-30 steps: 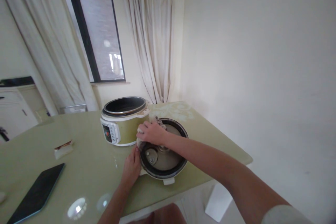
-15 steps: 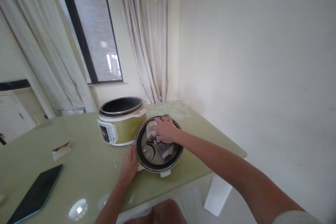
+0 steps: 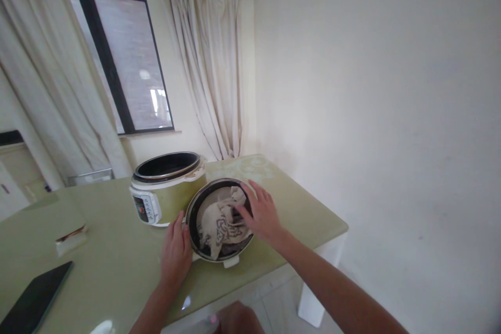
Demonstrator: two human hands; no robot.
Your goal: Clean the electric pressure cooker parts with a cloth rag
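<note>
A round pressure cooker lid lies upside down near the table edge, its dark sealing ring and metal inner face turned up. My left hand grips the lid's left rim, fingers behind it and thumb at the edge. Across the inside of the lid spreads a pale cloth with a dark pattern, crumpled at its upper right. My right hand is over the lid's right rim, fingers spread and thumb reaching over the cloth. Whether that thumb presses on the fabric is hard to make out.
Behind the lid stands the green and white electric pressure cooker, uncovered, with a dark inner pot. A black tablet and a small pale packet lie at left on the green table. A wall rises at right.
My right hand has let the bunched cloth spread over the lid and moved to the right rim, its fingers opening. My left hand keeps its hold. The view has shifted slightly.
</note>
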